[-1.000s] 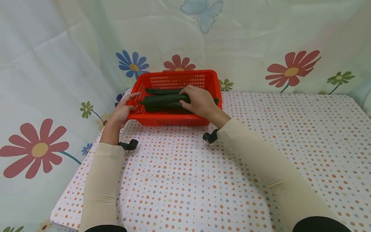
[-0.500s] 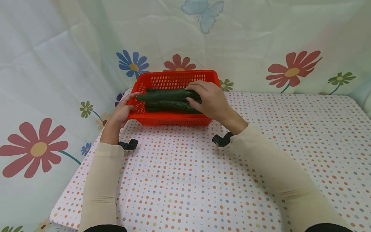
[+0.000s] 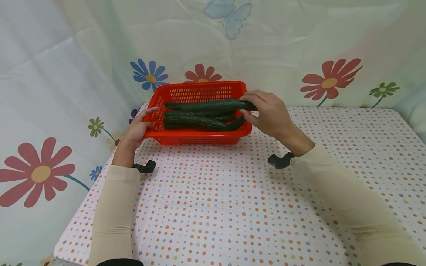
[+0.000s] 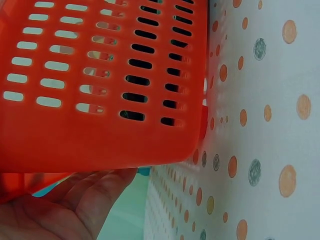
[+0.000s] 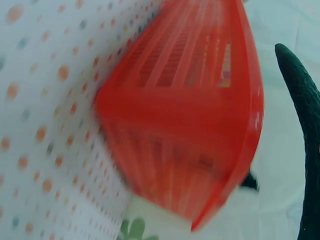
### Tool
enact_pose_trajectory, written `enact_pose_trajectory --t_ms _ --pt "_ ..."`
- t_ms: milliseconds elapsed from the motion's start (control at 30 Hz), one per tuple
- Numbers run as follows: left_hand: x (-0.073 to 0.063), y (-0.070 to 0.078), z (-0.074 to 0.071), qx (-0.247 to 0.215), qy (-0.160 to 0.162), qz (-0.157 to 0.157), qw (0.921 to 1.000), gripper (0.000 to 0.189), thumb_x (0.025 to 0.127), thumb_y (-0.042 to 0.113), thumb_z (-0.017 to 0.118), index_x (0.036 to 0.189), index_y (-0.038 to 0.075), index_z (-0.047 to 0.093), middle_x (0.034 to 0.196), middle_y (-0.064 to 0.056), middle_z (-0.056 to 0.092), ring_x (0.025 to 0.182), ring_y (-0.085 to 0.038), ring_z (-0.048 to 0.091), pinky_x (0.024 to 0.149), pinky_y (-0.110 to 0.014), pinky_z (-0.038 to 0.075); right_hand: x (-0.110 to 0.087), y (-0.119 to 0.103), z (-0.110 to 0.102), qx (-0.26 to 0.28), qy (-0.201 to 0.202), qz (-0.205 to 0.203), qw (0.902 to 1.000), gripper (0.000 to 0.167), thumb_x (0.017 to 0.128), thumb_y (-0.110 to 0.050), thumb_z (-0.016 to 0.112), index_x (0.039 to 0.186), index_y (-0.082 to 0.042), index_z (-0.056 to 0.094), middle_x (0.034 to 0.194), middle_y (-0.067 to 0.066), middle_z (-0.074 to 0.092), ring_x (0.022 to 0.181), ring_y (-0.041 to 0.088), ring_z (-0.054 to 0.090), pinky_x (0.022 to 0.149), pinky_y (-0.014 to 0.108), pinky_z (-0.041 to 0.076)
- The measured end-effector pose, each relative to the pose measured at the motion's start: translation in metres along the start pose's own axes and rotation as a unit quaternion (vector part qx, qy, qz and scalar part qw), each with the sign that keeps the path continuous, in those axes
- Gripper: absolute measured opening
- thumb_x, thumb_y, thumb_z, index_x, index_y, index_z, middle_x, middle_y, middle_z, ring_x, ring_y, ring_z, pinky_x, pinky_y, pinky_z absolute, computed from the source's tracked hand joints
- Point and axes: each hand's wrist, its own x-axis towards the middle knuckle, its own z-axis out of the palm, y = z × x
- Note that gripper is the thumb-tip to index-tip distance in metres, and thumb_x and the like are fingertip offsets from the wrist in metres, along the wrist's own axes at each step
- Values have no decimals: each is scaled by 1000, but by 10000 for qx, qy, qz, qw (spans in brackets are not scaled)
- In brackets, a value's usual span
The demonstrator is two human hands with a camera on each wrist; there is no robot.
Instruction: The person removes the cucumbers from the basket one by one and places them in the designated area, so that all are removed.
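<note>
A red plastic basket with slotted sides stands at the back of the table. My left hand grips its left rim; in the left wrist view, the hand shows below the basket wall. With thumb and fingers, my right hand holds a long dark green cucumber by its right end, over the basket's right rim. More cucumbers lie inside the basket. In the right wrist view, the held cucumber appears at the right edge beside the blurred basket; the right fingers are hardly visible there.
A dotted cloth covers the table, which reaches far to the right. Directly behind the basket hangs a flowered curtain. A black wrist mount sits on the right wrist, another mount on the left.
My right hand has drawn the cucumber up and to the right, so its end now passes the basket's right rim. The left hand stays on the left rim.
</note>
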Motion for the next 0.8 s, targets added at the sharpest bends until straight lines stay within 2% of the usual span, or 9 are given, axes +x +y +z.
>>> enact_pose_trajectory --t_ms 300,400,500,633,800 --pt "-2 3 1 -1 41 -42 10000 62 96 -1 40 148 34 41 159 -8 28 134 -37 46 75 -25 60 -22 37 -30 15 -63 852 9963 36 84 -7 75 116 4 63 116 17 64 101 32 65 89 51 56" --pt "-1 4 0 9 48 -46 10000 62 96 0 41 147 35 41 159 -8 28 134 -37 46 76 -25 60 -29 52 -38 -27 -119 1331 9910 36 86 -7 73 118 4 62 118 19 62 104 34 62 92 54 54" --pt "-1 4 0 17 70 -60 10000 62 96 0 41 147 35 41 158 -8 28 135 -36 46 76 -25 60 -39 71 -41 -4 -145 1756 9844 34 88 -6 70 119 4 61 118 22 62 111 37 56 100 56 48" --pt "-2 4 0 19 111 -67 9999 62 96 -1 40 147 34 42 158 -9 30 133 -37 47 74 -25 60 -54 95 -41 -101 -227 2094 9775 32 90 -5 68 119 5 60 118 24 61 117 40 50 104 58 39" --pt "-1 4 2 -35 113 -15 9999 61 95 -2 36 146 32 43 155 -9 32 129 -37 48 71 -24 60 -70 118 -40 -235 -500 2456 9678 35 92 -7 64 125 4 58 124 26 59 119 41 49 106 59 39"
